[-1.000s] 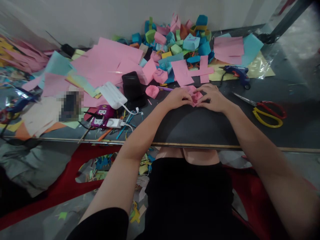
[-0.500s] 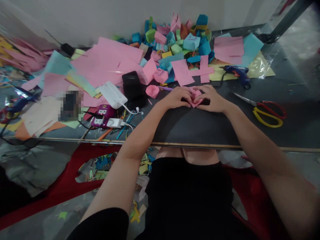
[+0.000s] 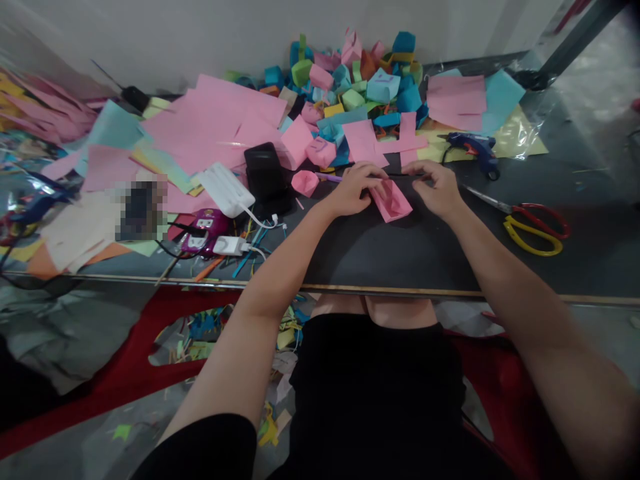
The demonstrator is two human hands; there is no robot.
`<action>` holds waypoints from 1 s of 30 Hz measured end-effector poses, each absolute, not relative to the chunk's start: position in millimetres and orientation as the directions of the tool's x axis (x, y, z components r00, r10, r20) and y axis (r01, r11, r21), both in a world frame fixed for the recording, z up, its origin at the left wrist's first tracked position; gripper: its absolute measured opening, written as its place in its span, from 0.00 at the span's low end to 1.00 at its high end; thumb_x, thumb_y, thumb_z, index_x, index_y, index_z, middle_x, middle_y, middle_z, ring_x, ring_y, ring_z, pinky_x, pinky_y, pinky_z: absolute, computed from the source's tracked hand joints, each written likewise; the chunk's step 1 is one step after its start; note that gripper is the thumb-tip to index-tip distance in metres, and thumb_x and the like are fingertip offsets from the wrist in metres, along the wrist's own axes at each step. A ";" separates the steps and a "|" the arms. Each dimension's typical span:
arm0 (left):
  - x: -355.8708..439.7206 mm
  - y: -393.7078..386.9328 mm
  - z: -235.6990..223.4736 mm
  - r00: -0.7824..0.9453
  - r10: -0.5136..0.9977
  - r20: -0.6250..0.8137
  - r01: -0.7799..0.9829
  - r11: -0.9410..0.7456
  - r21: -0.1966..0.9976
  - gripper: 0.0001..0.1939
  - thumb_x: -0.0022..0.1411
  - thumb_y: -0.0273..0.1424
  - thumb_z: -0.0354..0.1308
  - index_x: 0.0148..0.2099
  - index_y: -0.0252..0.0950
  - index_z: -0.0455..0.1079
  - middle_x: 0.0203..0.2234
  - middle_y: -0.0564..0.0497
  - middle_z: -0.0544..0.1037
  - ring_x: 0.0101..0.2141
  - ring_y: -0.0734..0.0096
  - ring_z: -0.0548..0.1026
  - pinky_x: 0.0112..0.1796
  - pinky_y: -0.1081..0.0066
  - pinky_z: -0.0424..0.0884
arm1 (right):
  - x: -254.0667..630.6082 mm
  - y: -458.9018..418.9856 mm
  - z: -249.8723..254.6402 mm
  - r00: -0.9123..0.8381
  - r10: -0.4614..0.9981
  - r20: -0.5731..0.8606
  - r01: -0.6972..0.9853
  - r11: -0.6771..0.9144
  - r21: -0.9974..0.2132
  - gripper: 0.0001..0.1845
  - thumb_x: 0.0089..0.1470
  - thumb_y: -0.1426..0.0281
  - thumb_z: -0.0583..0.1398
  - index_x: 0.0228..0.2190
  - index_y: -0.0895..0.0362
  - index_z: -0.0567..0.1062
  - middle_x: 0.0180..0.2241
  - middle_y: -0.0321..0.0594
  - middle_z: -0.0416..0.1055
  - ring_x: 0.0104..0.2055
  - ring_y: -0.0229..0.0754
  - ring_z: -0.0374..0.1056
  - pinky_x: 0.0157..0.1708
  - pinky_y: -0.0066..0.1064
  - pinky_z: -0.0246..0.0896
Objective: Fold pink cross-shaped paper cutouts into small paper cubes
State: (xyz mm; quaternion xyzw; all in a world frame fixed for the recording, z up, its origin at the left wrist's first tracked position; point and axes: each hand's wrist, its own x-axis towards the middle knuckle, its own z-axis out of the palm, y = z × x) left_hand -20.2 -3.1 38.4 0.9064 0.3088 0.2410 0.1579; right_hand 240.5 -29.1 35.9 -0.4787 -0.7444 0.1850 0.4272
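Observation:
A small open box folded from pink paper (image 3: 399,209) rests on the dark table in front of me. My left hand (image 3: 354,191) grips its left side, with fingers reaching over the rim and inside. To the right of the box, my right hand (image 3: 439,190) is off the paper, its fingers curved and apart with nothing visible in them. A second folded pink piece (image 3: 305,183) and a purple pen-like stick (image 3: 330,178) lie left of my left hand. Loose pink paper strips (image 3: 407,141) are just beyond both hands.
Scissors (image 3: 535,227) with red and yellow handles and a blue glue gun (image 3: 473,150) lie at right. Behind is a pile of colourful folded paper shapes (image 3: 355,99). Pink sheets (image 3: 215,127), a white power bank (image 3: 227,190) and a purple socket block (image 3: 210,227) are left.
My right hand has let go of the pink paper box and drawn off to the right. The box has turned and shows more openly, with my left hand still on it.

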 end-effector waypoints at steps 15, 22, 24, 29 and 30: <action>-22.5 -0.4 32.4 0.704 0.588 0.399 0.462 -0.805 0.372 0.15 0.56 0.25 0.62 0.44 0.42 0.82 0.57 0.43 0.82 0.61 0.48 0.76 0.65 0.45 0.68 | 237.7 -32.9 38.3 -0.154 0.841 0.519 0.568 0.505 -0.650 0.12 0.57 0.69 0.61 0.39 0.49 0.84 0.43 0.42 0.86 0.47 0.52 0.80 0.49 0.48 0.76; -9.6 -21.1 41.9 0.762 0.574 0.300 0.507 -0.817 0.274 0.13 0.71 0.41 0.62 0.43 0.38 0.81 0.45 0.40 0.85 0.49 0.51 0.81 0.52 0.54 0.75 | 247.0 -30.8 41.0 -0.063 0.822 0.566 0.660 0.460 -0.595 0.11 0.62 0.65 0.62 0.44 0.49 0.83 0.47 0.45 0.84 0.50 0.56 0.79 0.49 0.50 0.76; -4.2 -27.4 43.1 0.738 0.606 0.296 0.559 -0.795 0.234 0.16 0.72 0.43 0.61 0.42 0.37 0.82 0.42 0.40 0.85 0.46 0.51 0.82 0.48 0.56 0.75 | 246.5 -33.3 44.7 -0.112 0.806 0.581 0.683 0.487 -0.544 0.12 0.62 0.63 0.62 0.47 0.47 0.82 0.49 0.46 0.83 0.54 0.58 0.77 0.53 0.54 0.75; 11.7 -41.6 36.8 0.630 0.713 0.308 0.680 -0.698 0.224 0.19 0.73 0.46 0.61 0.42 0.36 0.83 0.40 0.39 0.86 0.39 0.51 0.83 0.38 0.59 0.74 | 242.2 -38.5 49.3 -0.221 0.802 0.554 0.718 0.519 -0.465 0.11 0.65 0.62 0.61 0.46 0.45 0.82 0.48 0.46 0.83 0.56 0.61 0.76 0.61 0.63 0.69; 15.1 -43.7 34.0 0.594 0.735 0.326 0.701 -0.672 0.240 0.19 0.73 0.46 0.61 0.42 0.36 0.83 0.39 0.39 0.86 0.38 0.52 0.83 0.38 0.59 0.74 | 242.1 -38.5 48.4 -0.226 0.805 0.548 0.717 0.518 -0.466 0.11 0.65 0.62 0.61 0.46 0.45 0.82 0.48 0.46 0.82 0.55 0.60 0.76 0.60 0.62 0.70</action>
